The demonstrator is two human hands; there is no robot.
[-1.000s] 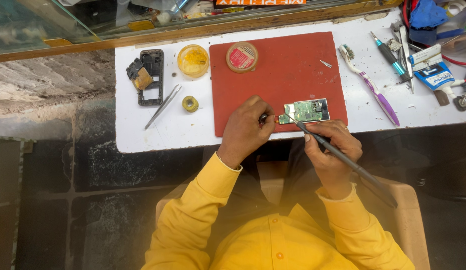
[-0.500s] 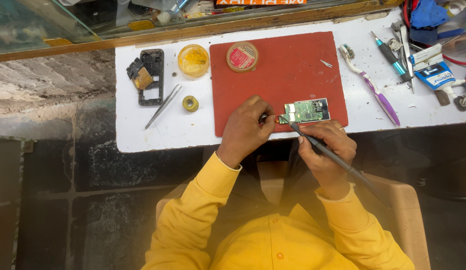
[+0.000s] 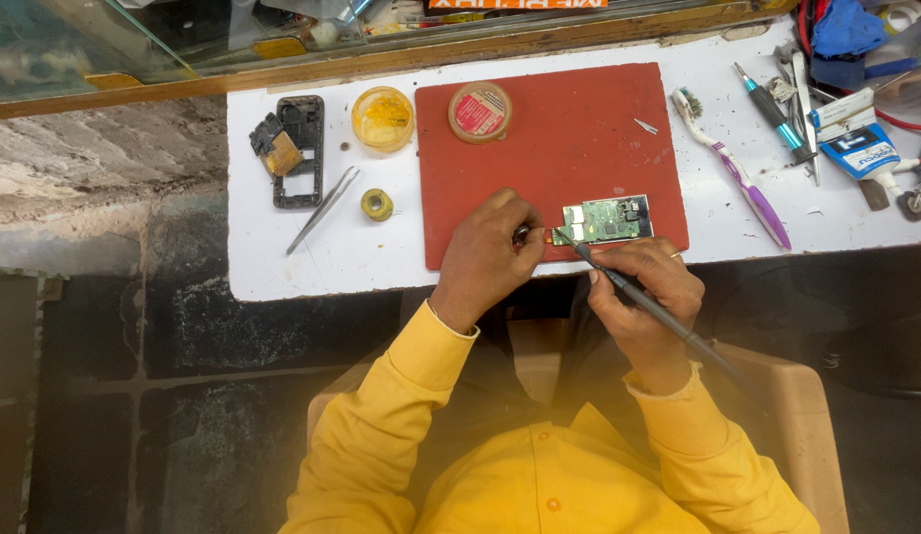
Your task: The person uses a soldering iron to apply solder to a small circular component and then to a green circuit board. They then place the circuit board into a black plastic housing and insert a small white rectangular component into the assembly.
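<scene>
Gripped like a pen, a dark soldering iron (image 3: 646,307) sits in the right hand (image 3: 646,297), fingers clenched round its shaft near the front end while the rest of the handle runs back past the wrist. Its tip touches the left edge of a small green circuit board (image 3: 609,220), just ahead of the knuckles. That wrist is bent inward, the yellow sleeve (image 3: 718,445) angling back toward the body.

Just left of the iron's tip, the left hand (image 3: 490,255) rests palm down with its fingers curled, thumb and forefinger pinched on something small and dark at the board's left end; what it is cannot be made out.

Rectangular, the board shows pale metal shields on its left part and darker components on its right. It lies flat at the near right corner of a red mat (image 3: 569,138), which sits on a white worktop (image 3: 312,262).

Further from the hands, a round tin (image 3: 479,111) rests at the mat's far edge. Left of the mat lie tweezers (image 3: 324,209), a small solder reel (image 3: 376,205), a yellow pot (image 3: 382,118) and a black phone frame (image 3: 297,148). A purple toothbrush (image 3: 737,173) lies to the right.
</scene>
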